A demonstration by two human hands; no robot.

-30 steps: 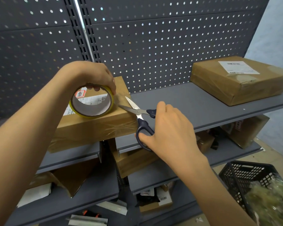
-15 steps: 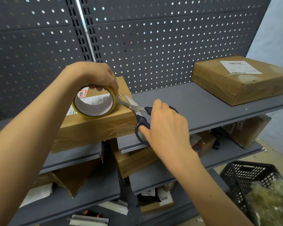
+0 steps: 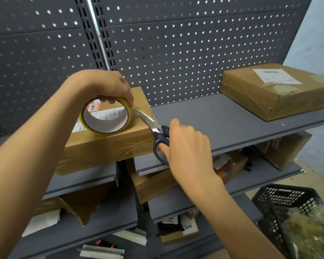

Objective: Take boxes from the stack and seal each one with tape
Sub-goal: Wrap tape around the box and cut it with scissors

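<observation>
Grey pegboard shelving (image 3: 223,116) carries a brown box (image 3: 108,144) at the upper shelf's left end and a second taped box (image 3: 277,94) far right; the left hand (image 3: 105,85) grips a tape roll (image 3: 105,116) atop the near box, the right hand (image 3: 185,144) grips scissors (image 3: 155,131), blades at the tape strip

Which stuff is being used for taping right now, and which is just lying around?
In use:
yellow-edged tape roll, in left hand
blue-handled scissors, in right hand
brown cardboard box under the roll

Lying about:
taped brown box with white label
black plastic basket
</observation>
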